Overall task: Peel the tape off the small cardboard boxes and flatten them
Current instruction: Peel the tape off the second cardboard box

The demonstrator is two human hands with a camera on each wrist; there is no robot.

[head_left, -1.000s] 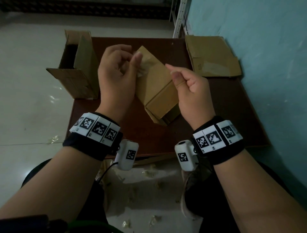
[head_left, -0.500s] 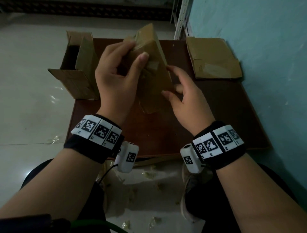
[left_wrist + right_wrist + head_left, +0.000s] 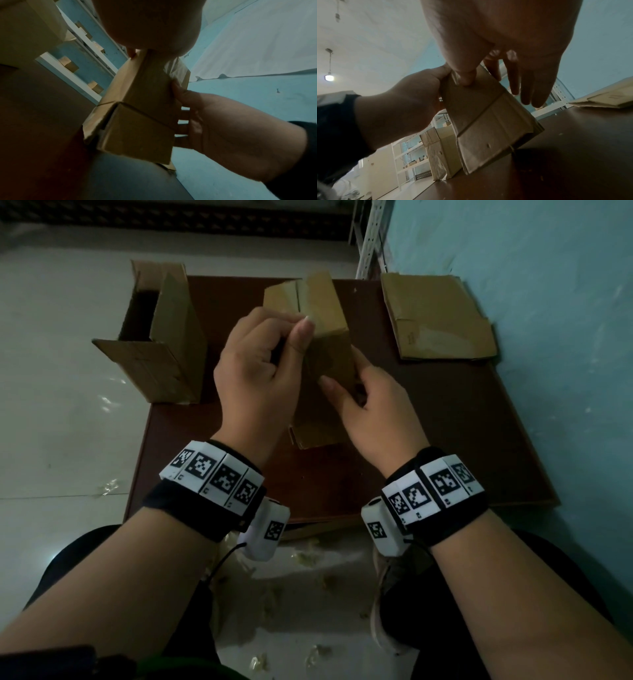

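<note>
A small cardboard box (image 3: pixel 325 302) stands upright over the brown table (image 3: pixel 445 440), its lower flaps loose just above the top. My left hand (image 3: pixel 298 332) pinches the box's upper left edge between thumb and curled fingers. My right hand (image 3: pixel 337 386) holds the box lower down: its thumb (image 3: pixel 464 75) lies on the near face and its fingers (image 3: pixel 522 83) reach straight along the far side. A glossy tape strip runs over the top seam. In the left wrist view the box (image 3: pixel 137 121) shows folded bottom flaps.
A larger open box (image 3: pixel 161 337) stands at the table's left edge. A flattened cardboard (image 3: pixel 435 316) lies at the back right by the blue wall (image 3: pixel 548 302). Tape scraps (image 3: pixel 308 556) litter the floor by my knees. A white metal shelf post (image 3: pixel 370 234) rises behind.
The box has been turned from a tilt to upright and lowered toward the table. My right hand, empty before, now holds its side; my left hand has shifted to the upper edge.
</note>
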